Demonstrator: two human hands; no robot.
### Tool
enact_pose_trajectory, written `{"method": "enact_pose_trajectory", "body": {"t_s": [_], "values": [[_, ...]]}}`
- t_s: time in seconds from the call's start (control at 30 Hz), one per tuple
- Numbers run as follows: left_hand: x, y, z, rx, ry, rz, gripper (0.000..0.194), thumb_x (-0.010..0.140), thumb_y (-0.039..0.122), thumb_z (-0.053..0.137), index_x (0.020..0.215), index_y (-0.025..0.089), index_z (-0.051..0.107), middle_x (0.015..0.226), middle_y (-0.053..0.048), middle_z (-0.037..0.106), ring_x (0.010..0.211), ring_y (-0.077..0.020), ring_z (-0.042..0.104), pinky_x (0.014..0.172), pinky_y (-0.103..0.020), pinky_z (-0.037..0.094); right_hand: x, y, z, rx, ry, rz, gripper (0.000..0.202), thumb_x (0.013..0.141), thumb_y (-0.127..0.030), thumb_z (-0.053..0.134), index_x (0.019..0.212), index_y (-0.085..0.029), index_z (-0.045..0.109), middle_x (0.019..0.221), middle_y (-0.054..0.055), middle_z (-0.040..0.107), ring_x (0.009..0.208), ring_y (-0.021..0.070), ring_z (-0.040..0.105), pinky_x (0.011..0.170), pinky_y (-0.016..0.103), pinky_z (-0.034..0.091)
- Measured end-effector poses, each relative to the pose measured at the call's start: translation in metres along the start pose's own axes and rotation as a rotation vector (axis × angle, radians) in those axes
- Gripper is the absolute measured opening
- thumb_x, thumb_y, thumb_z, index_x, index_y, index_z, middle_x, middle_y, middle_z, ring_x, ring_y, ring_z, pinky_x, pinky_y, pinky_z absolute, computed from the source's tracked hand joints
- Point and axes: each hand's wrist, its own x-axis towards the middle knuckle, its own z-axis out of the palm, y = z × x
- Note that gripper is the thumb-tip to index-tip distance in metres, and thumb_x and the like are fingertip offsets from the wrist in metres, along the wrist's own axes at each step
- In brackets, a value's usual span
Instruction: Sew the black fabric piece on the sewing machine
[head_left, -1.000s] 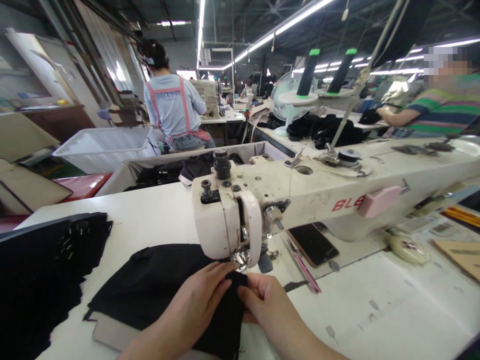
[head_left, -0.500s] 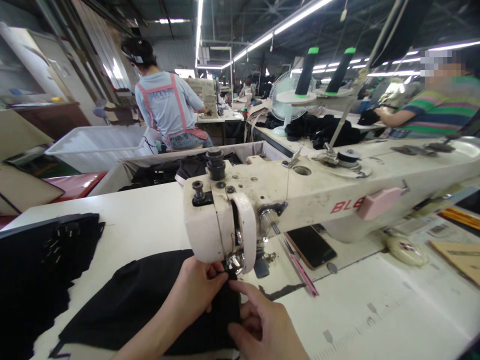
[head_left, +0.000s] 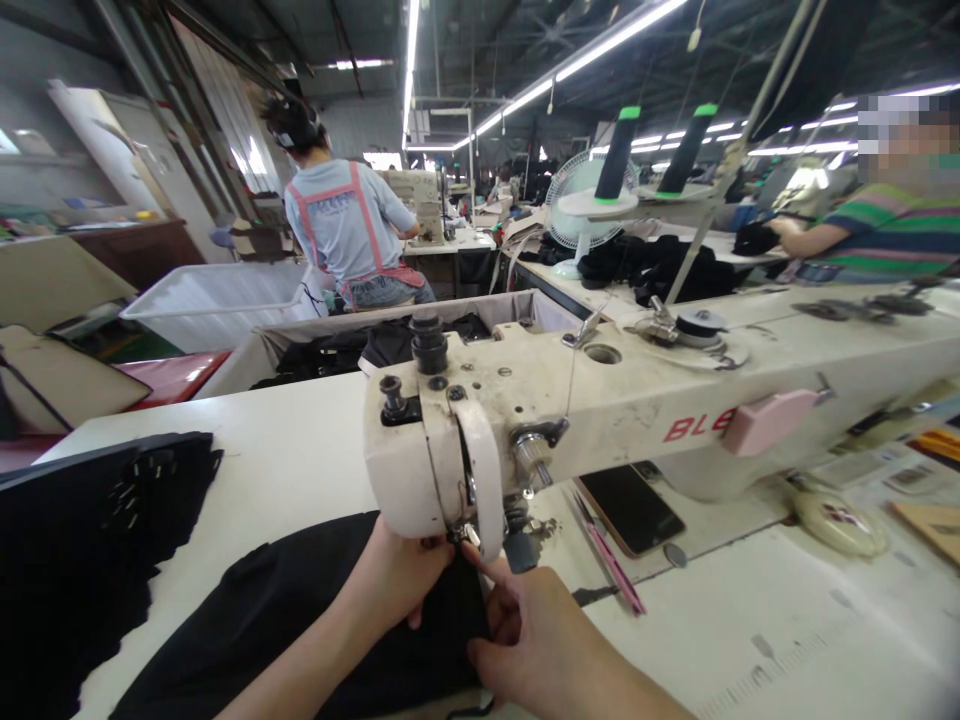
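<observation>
A cream sewing machine point(head_left: 600, 400) stands across the white table point(head_left: 300, 450). Black fabric point(head_left: 285, 620) lies under its head, reaching up to the needle area. My left hand point(head_left: 397, 580) pinches the fabric just left of the presser foot. My right hand point(head_left: 525, 630) grips the same fabric from the right, its index finger stretched up toward the needle. The needle itself is hidden behind the machine head and my fingers.
A stack of black pieces point(head_left: 82, 560) lies at the table's left. A phone point(head_left: 630, 510), pink scissors point(head_left: 607, 560) and a round pincushion-like item point(head_left: 840, 520) sit behind the machine. One person sews ahead point(head_left: 345, 230); another in stripes sits at right point(head_left: 885, 230). A white bin point(head_left: 217, 300) stands beyond.
Both hands have crept closer under the machine head, bunching the black fabric toward the needle. The view has shifted slightly, and the fabric has slid lower in frame.
</observation>
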Motion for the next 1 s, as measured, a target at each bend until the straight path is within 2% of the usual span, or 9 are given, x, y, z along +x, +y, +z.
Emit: {"method": "enact_pose_trajectory", "body": {"t_s": [0.27,0.47,0.6,0.67,0.77,0.83,0.87,0.9,1.0], "values": [[0.004,-0.001,-0.001,-0.018,0.014,-0.005,0.022,0.08,0.023,0.05,0.063,0.013,0.06,0.042,0.004,0.049,0.029,-0.0092,0.049,0.027,-0.014,0.033,0.006,0.008,0.004,0.232,-0.002,0.128,0.025,0.058,-0.018,0.05,0.079,-0.018,0.064,0.06,-0.004,0.053,0.048,0.0155,0.058,0.043,0.029,0.053],[0.004,0.004,-0.001,-0.019,0.045,0.007,0.02,0.08,0.024,0.049,0.076,0.011,0.064,0.052,-0.001,0.061,0.028,-0.0078,0.046,0.026,-0.014,0.03,0.005,0.007,0.001,0.216,0.002,0.128,0.021,0.059,-0.019,0.052,0.078,-0.017,0.061,0.059,-0.004,0.053,0.046,0.0105,0.052,0.042,0.022,0.047],[0.004,-0.003,-0.001,0.001,0.106,0.049,0.03,0.085,0.034,0.044,0.077,0.012,0.063,0.048,-0.001,0.06,0.028,-0.0102,0.047,0.03,-0.018,0.034,0.007,0.01,0.002,0.325,0.024,0.112,0.015,0.062,-0.024,0.056,0.075,-0.017,0.06,0.058,-0.005,0.05,0.049,0.0117,0.053,0.049,0.028,0.054],[-0.005,-0.013,-0.001,0.014,0.179,0.091,0.036,0.088,0.039,0.039,0.078,0.014,0.063,0.059,-0.005,0.065,0.04,-0.0146,0.057,0.038,-0.023,0.042,0.008,0.013,0.002,0.335,0.048,0.116,0.012,0.063,-0.025,0.058,0.073,-0.017,0.059,0.058,-0.005,0.049,0.051,0.0128,0.055,0.052,0.031,0.057],[-0.031,-0.035,0.001,0.16,0.279,0.366,0.035,0.085,0.05,0.05,0.093,0.02,0.066,0.092,-0.008,0.069,0.082,-0.0231,0.067,0.073,-0.032,0.052,0.007,0.016,0.003,0.327,0.03,0.121,0.019,0.066,-0.026,0.06,0.083,-0.017,0.058,0.062,-0.005,0.054,0.051,0.0133,0.059,0.051,0.027,0.055],[-0.05,-0.049,0.005,0.483,0.267,0.74,0.047,0.079,0.058,0.059,0.113,0.025,0.062,0.094,-0.005,0.068,0.079,-0.0215,0.065,0.069,-0.03,0.052,0.003,0.017,0.004,0.294,0.018,0.117,0.026,0.071,-0.028,0.06,0.093,-0.018,0.053,0.071,-0.002,0.059,0.047,0.0123,0.061,0.044,0.022,0.049],[-0.057,-0.054,0.007,0.617,0.258,0.836,0.05,0.079,0.054,0.063,0.119,0.026,0.059,0.09,-0.004,0.067,0.073,-0.0197,0.065,0.064,-0.028,0.052,-0.001,0.016,0.004,0.251,0.038,0.096,0.026,0.073,-0.029,0.059,0.095,-0.018,0.05,0.075,-0.001,0.059,0.047,0.0121,0.06,0.041,0.021,0.046],[-0.062,-0.056,0.008,0.718,0.251,0.885,0.049,0.081,0.048,0.062,0.124,0.025,0.057,0.086,-0.003,0.066,0.067,-0.0178,0.064,0.057,-0.026,0.051,-0.005,0.016,0.004,0.182,0.081,0.052,0.025,0.075,-0.029,0.057,0.097,-0.018,0.049,0.077,0.0,0.057,0.048,0.0121,0.06,0.041,0.021,0.045],[-0.07,-0.05,0.008,0.732,0.225,0.765,0.039,0.088,0.033,0.052,0.126,0.024,0.057,0.082,-0.003,0.063,0.066,-0.0156,0.064,0.056,-0.023,0.053,-0.021,0.016,0.0,-0.154,0.254,-0.206,0.02,0.077,-0.018,0.051,0.096,-0.02,0.054,0.076,0.0,0.054,0.06,0.0149,0.057,0.053,0.026,0.049]]}}
